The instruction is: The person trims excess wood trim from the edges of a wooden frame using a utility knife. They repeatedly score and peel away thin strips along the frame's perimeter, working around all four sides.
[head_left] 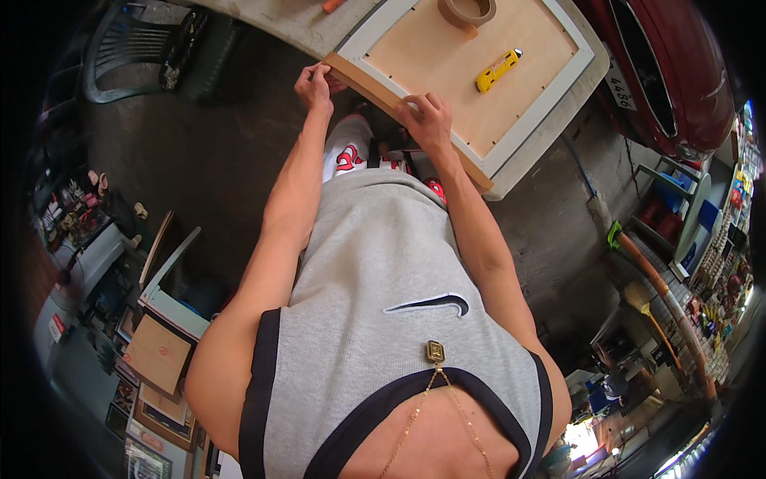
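Note:
A picture frame (527, 128) lies face down on the table, its pale wooden backing board (423, 60) showing inside a white and grey border. Along its near edge runs a strip of brown tape (369, 85), partly overhanging the side. My left hand (314, 88) pinches the strip's end at the frame's left corner. Farther right along the same edge, my right hand (428, 121) has its fingers curled and pressed together on the tape; the fingertips are partly hidden. A roll of brown tape (488, 14) and a yellow utility knife (496, 73) rest on the backing board.
The table's edge (586, 108) shows beyond the frame, with an orange object (333, 5) at the far side. A dark red car (678, 72) stands close at the right. A green plastic chair (132, 52) is at the far left, and stacked frames (159, 355) lean at the lower left.

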Motion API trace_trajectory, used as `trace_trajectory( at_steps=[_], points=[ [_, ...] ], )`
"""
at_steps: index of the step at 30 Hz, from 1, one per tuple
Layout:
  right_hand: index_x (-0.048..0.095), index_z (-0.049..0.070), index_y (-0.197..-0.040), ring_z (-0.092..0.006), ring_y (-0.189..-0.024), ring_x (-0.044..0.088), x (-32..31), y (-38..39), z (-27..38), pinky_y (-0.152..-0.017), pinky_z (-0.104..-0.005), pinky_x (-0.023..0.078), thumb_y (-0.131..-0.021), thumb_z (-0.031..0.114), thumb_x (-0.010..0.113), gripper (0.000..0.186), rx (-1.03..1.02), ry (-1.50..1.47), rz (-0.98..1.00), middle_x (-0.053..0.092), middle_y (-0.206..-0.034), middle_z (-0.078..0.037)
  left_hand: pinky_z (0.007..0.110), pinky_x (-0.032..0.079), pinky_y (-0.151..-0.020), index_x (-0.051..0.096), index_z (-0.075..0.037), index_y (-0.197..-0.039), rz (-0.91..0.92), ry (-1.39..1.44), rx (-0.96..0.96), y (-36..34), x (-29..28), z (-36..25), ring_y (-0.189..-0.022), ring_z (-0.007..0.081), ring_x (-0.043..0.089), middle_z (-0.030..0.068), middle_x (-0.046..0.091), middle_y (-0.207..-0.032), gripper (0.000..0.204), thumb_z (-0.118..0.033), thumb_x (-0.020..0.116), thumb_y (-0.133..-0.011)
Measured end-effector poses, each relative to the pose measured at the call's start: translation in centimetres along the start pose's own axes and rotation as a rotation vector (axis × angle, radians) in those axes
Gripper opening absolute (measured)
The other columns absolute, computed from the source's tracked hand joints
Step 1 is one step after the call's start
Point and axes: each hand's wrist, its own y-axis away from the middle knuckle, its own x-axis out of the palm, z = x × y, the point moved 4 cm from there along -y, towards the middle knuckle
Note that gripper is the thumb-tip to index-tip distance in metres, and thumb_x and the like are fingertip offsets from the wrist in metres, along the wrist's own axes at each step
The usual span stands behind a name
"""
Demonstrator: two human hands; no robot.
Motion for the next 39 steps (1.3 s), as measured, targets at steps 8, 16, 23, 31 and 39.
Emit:
trace_trajectory(
  at_steps=[8,16,23,31,39],
  points=[
    [0.071,0.014,-0.084,-0.0191,-0.062,0.055,-0.9,-2.5,0.3,-0.069,-0.0346,0.036,-0.078,0.029,0.080,0.019,-0.019,0.028,0.232,0.057,-0.067,-0.002,0.032,0.060,-0.059,0.043,0.002,-0.140,-0.012,-0.138,0.154,4.7,1.0,2.3,-0.066,0.0157,0.068,0.0088,0.067,-0.086,0.052,-0.014,0.063,-0.095],
    [0.072,0.015,-0.084,-0.0165,-0.056,0.053,-1.2,-3.3,0.0,-0.069,-0.0339,0.035,-0.078,0.036,0.078,0.022,0.021,-0.015,0.403,0.055,-0.061,0.000,0.023,0.051,-0.055,0.052,0.003,-0.133,-0.017,-0.195,0.108,13.5,4.4,8.4,-0.065,0.0058,0.060,0.0043,0.066,-0.084,0.046,-0.016,0.066,-0.094],
    [0.074,0.017,-0.083,-0.0195,-0.051,0.056,-0.2,-3.2,-2.3,-0.059,-0.0363,0.041,-0.077,0.046,0.079,0.030,-0.149,-0.030,0.364,0.053,-0.055,0.001,0.028,0.053,-0.064,0.053,0.000,-0.131,-0.064,-0.119,0.094,21.0,7.2,14.0,-0.071,0.0108,0.065,0.0073,0.068,-0.091,0.045,-0.014,0.066,-0.091],
    [0.073,0.016,-0.096,-0.0354,-0.082,0.069,-0.4,-3.5,-2.2,-0.075,-0.0447,0.053,-0.084,0.032,0.070,0.021,-0.019,0.016,0.529,0.071,-0.082,-0.016,0.036,0.055,-0.072,0.047,-0.005,-0.134,-0.065,-0.373,0.089,27.9,9.9,18.7,-0.079,0.0195,0.070,0.0066,0.068,-0.100,0.052,-0.023,0.065,-0.088],
    [0.073,0.018,-0.097,-0.0351,-0.084,0.068,-1.0,-3.3,-1.2,-0.075,-0.0444,0.053,-0.085,0.034,0.068,0.021,-0.128,0.024,0.462,0.071,-0.083,-0.016,0.039,0.055,-0.072,0.048,-0.003,-0.131,-0.078,-0.396,0.119,31.5,11.4,20.3,-0.080,0.0253,0.070,0.0099,0.069,-0.091,0.049,-0.021,0.064,-0.088]
  ],
)
